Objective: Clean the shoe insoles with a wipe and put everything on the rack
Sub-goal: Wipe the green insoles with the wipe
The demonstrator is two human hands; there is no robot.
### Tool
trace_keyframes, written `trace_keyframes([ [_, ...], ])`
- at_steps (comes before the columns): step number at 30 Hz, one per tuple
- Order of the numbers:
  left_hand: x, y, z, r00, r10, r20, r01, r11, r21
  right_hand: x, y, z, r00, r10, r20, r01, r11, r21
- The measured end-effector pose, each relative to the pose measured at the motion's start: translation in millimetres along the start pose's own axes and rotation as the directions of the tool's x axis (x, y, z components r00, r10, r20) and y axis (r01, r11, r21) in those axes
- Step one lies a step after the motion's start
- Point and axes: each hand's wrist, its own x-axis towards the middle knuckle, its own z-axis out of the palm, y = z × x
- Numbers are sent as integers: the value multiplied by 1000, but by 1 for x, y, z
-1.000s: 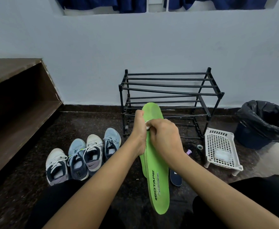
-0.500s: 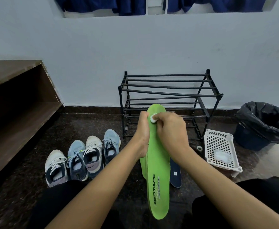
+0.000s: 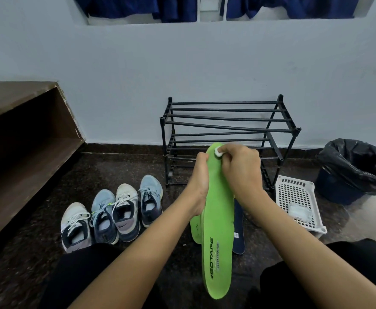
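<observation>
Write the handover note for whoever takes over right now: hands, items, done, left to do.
Left hand grips the green insole by its side edge. Right hand pinches the wipe against its toe end.
Second green insole and dark insole lie on the floor beneath; four shoes stand left of the rack.
Done: wiping under way.
Left: finish the insoles, then rack everything.

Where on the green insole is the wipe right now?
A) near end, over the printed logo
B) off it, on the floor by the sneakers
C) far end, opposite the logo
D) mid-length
C: the right hand pinches the white wipe against the far tip of the green insole, while the left hand grips its edge; the logo sits at the near end.
</observation>
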Motion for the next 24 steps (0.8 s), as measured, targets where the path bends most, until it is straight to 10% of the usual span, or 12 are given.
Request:
trace_keyframes([
  [10, 7, 13, -18, 992, -58, -116, 58, 998, 1, -34, -17, 19, 974, -114, 195, 127, 990, -54],
  [24, 4, 4, -9, 1000, 12, -3, -12, 1000, 14, -5, -12, 6, 1000, -9, 24, 8, 1000, 26],
])
